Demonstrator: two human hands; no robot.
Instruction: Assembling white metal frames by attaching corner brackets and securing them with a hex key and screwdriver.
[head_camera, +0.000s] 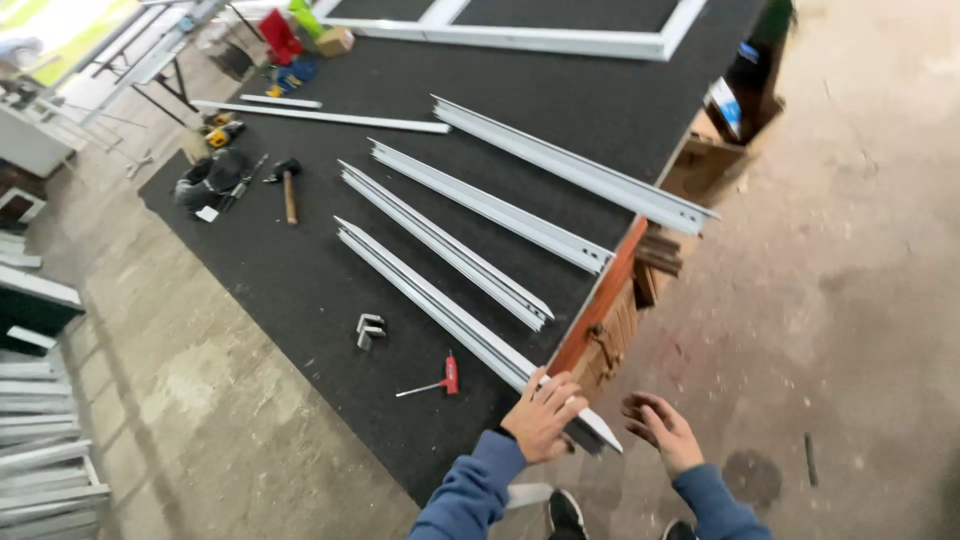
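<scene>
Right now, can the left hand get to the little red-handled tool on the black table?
Probably yes. The left hand rests on the end of the nearest white metal rail, and the red-handled tool lies on the black table just beside it, with nothing lying between them.

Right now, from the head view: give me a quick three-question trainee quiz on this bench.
1. True or false: the left hand rests on the near end of the nearest aluminium profile.
2. Which tool lies closest to that hand? A) hammer B) red-handled hex key C) yellow drill
3. Fill in: the right hand is open and holds ____.

Key:
1. True.
2. B, the red-handled hex key; the hammer lies farther up the black-topped table.
3. Nothing.
</scene>
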